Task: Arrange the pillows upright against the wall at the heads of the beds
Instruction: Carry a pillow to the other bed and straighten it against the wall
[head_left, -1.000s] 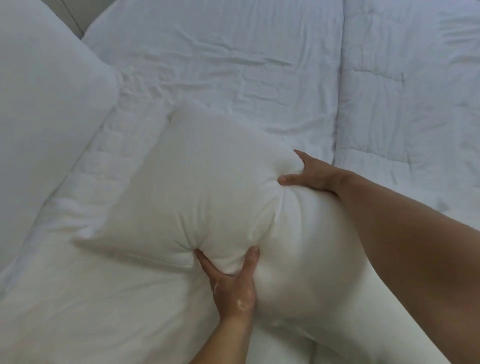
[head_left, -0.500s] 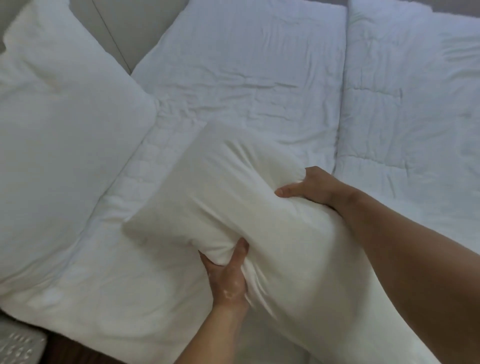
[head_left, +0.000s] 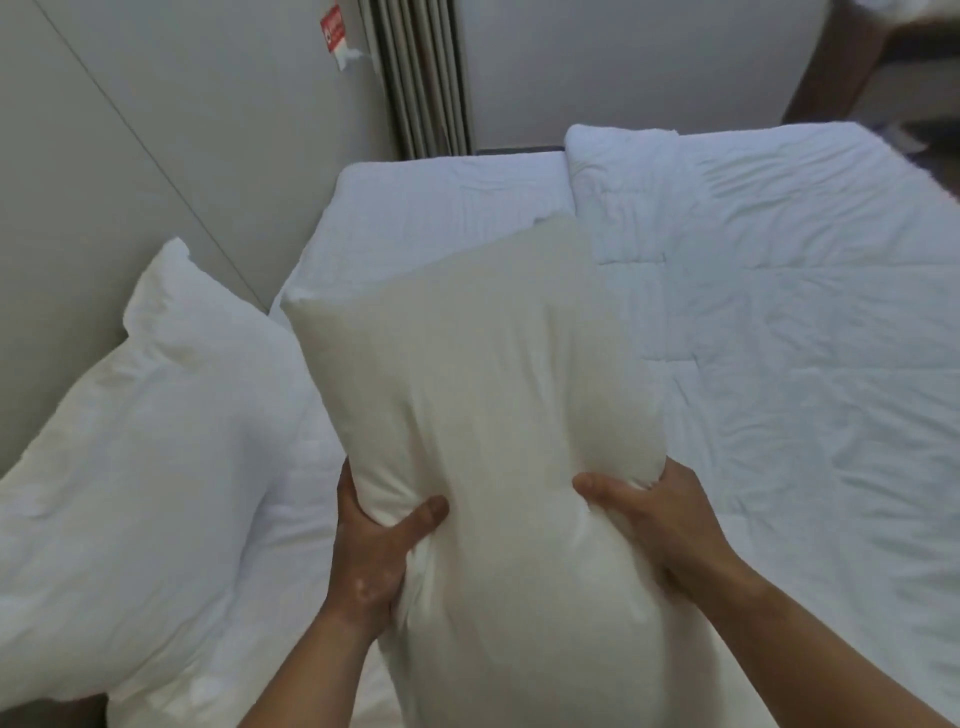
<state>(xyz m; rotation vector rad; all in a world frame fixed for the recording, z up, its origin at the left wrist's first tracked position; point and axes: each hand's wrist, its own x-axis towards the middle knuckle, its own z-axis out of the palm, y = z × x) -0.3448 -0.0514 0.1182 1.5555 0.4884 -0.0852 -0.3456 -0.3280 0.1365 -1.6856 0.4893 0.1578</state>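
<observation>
I hold a cream-white pillow (head_left: 478, 395) lifted above the bed, its long axis pointing away from me toward the wall. My left hand (head_left: 374, 551) grips its left edge, thumb pressed into the front. On the right edge my right hand (head_left: 654, 519) squeezes the pillow. A second white pillow (head_left: 145, 441) leans upright against the grey wall (head_left: 130, 130) on the left. The white bed (head_left: 447, 202) with a quilted duvet (head_left: 779, 312) lies beneath and beyond.
A ribbed vertical panel (head_left: 426, 78) runs down the wall behind the bed head. A red sticker (head_left: 332, 28) sits on the wall beside it. Dark wooden furniture (head_left: 852, 62) stands at the top right.
The pillow rose off the bed and turned lengthwise in front of me. My right hand shifted to its lower right edge. The view tilted up, showing the wall.
</observation>
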